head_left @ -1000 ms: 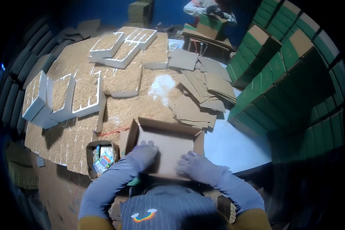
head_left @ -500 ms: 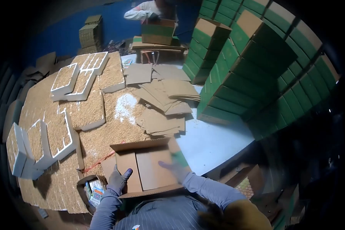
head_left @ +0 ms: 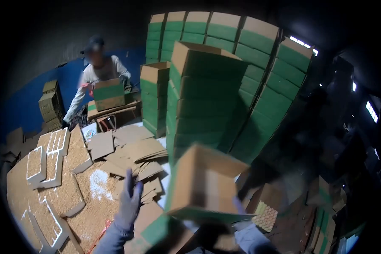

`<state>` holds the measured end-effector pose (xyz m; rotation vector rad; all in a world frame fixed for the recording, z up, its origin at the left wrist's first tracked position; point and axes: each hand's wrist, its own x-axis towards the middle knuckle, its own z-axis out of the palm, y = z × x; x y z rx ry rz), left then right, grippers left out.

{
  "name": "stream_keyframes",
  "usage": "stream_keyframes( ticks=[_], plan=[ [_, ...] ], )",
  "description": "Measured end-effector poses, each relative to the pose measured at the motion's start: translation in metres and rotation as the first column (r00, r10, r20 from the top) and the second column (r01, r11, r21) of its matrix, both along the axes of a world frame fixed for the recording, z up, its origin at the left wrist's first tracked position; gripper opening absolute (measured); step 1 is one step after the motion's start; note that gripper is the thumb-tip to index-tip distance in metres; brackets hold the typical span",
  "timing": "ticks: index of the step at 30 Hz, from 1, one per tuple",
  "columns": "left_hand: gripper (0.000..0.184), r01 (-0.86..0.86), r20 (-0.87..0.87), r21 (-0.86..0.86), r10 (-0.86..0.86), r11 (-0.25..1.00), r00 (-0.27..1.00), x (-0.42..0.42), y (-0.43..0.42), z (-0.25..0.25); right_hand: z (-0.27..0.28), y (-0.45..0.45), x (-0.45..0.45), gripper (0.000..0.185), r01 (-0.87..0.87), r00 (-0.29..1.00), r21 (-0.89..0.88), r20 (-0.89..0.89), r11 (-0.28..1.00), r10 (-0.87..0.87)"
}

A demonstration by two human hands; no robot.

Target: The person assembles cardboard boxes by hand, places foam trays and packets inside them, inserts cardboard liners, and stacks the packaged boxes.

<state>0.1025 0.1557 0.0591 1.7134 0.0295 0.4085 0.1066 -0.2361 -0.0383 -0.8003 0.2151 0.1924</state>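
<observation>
An open cardboard box (head_left: 211, 186), brown inside and green outside, is tilted before me with its opening facing me. My right hand (head_left: 241, 211), blurred, grips the box at its lower right edge, the thumb over the wall; its other fingers are hidden. My left hand (head_left: 129, 205), gloved, is raised left of the box, apart from it. Its fingers stretch upward and hold nothing. Behind that hand lie loose flat cardboard sheets (head_left: 135, 150). White foam trays (head_left: 46, 169) stand among pale brown granules (head_left: 101, 209) to the left.
Tall stacks of green and brown boxes (head_left: 207, 106) rise beyond the box in front of me. Across the table, a person (head_left: 99, 70) handles another green box (head_left: 109, 95) on a stand. A patterned moulded tray (head_left: 266, 216) lies low at right, and folded pads (head_left: 51, 106) are stacked at far left.
The box has been lifted, tilted and moved right in my right hand. My left hand has come off it and risen. My view has turned right and up, showing more of the co-worker.
</observation>
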Motion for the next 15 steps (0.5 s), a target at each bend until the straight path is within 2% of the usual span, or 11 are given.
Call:
stream_keyframes(
  ticks=[2, 3, 5, 7, 8, 9, 11, 13, 15],
  plan=[
    [0.060, 0.014, 0.141, -0.184, 0.012, 0.983, 0.990, 0.079, -0.015, 0.061, 0.066, -0.061, 0.029, 0.043, 0.192, 0.973, -0.047, 0.140, 0.980, -0.184],
    [0.059, 0.023, 0.289, -0.202, 0.037, 0.979, 0.957, 0.117, -0.029, 0.096, 0.100, -0.090, 0.046, 0.043, 0.268, 0.943, -0.061, 0.219, 0.961, -0.249],
    [0.061, 0.049, 0.341, -0.002, -0.046, 0.999, 0.939, 0.233, -0.015, 0.125, 0.170, -0.142, 0.089, 0.043, 0.391, 0.860, -0.074, 0.383, 0.917, -0.336],
    [0.067, 0.036, 0.317, 0.334, -0.148, 0.942, 0.937, 0.300, -0.017, 0.175, 0.238, -0.183, 0.138, 0.043, 0.478, 0.768, -0.084, 0.524, 0.874, -0.369],
    [0.061, 0.154, 0.224, 0.301, -0.227, 0.941, 0.948, 0.320, -0.025, 0.200, 0.272, -0.201, 0.165, 0.043, 0.523, 0.718, -0.088, 0.581, 0.848, -0.383],
    [0.055, 0.323, 0.088, 0.156, -0.339, 0.933, 0.937, 0.326, -0.042, 0.219, 0.304, -0.213, 0.192, 0.043, 0.552, 0.677, -0.094, 0.631, 0.829, -0.380],
    [0.045, 0.472, -0.065, -0.059, -0.475, 0.880, 0.877, 0.330, -0.068, 0.239, 0.362, -0.224, 0.249, 0.044, 0.587, 0.620, -0.109, 0.697, 0.802, -0.360],
    [0.034, 0.501, -0.058, 0.069, -0.498, 0.863, 0.865, 0.363, -0.054, 0.217, 0.406, -0.212, 0.310, 0.045, 0.589, 0.608, -0.151, 0.731, 0.794, -0.312],
    [0.031, 0.511, 0.023, -0.359, -0.540, 0.781, 0.842, 0.363, -0.057, 0.217, 0.425, -0.168, 0.373, 0.046, 0.488, 0.694, -0.300, 0.703, 0.820, -0.155]
  ],
)
